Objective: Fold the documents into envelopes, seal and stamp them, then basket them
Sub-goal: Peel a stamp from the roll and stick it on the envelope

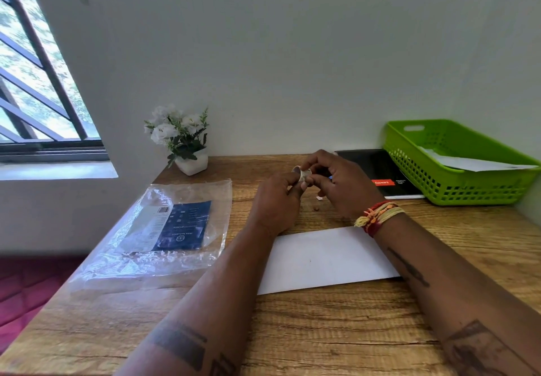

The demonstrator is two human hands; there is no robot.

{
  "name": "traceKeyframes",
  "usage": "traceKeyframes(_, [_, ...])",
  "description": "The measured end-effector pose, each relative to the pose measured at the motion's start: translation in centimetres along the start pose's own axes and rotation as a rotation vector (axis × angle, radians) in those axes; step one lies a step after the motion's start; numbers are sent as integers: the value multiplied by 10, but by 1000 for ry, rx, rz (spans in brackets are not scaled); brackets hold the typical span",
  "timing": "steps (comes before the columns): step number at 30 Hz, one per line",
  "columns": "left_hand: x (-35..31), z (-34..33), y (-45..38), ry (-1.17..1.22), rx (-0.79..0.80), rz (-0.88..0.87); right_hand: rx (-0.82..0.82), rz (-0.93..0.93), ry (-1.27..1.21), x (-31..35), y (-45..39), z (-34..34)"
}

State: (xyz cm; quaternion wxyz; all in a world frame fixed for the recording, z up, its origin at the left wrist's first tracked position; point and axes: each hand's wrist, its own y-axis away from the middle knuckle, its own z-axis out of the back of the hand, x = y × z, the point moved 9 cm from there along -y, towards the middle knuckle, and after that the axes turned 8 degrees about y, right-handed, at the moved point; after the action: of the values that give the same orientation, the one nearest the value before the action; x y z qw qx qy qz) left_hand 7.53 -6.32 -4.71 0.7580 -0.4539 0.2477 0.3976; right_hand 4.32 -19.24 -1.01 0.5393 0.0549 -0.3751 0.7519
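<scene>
A white envelope [325, 258] lies flat on the wooden desk [292, 331] between my forearms. Above the desk, past the envelope, both hands meet around a small roll of tape [301, 174]. My left hand [275, 200] grips the roll from the left, fingers curled under it. My right hand [342, 183] pinches at the roll's right side; something small and blue shows behind its fingers. A green plastic basket [456, 182] stands at the back right with a white envelope [468, 163] lying in it.
A clear plastic bag [152, 235] holding a blue printed packet lies at the left. A small white pot of white flowers [183, 141] stands at the back by the wall. A black notebook [383, 173] lies beside the basket. The desk's left edge drops off.
</scene>
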Motion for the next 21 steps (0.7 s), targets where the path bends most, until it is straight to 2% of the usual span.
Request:
traceKeyframes(11, [-2, -1, 2, 35, 31, 58, -98, 26, 79, -5, -3, 15])
traceKeyframes(21, [0, -9, 2, 29, 105, 65, -37, 125, 190, 1, -3, 14])
